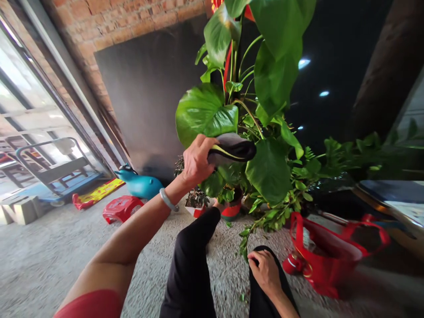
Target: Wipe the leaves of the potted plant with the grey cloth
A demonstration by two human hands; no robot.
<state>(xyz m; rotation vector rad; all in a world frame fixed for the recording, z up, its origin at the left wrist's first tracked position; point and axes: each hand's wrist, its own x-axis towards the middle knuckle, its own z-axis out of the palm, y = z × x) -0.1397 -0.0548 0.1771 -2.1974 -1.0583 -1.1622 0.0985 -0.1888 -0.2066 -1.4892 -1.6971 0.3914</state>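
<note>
Left hand [196, 161] grips dark cloth [232, 149]; long axis horizontal, pointing right.

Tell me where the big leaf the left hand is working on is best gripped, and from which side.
Probably the near edge of the large leaf, reached from below and the left, where the left hand already is with the dark cloth. The leaf hangs broad-face outward with that rim free; stems and other leaves crowd its right side. The right hand rests on the knee.
</note>
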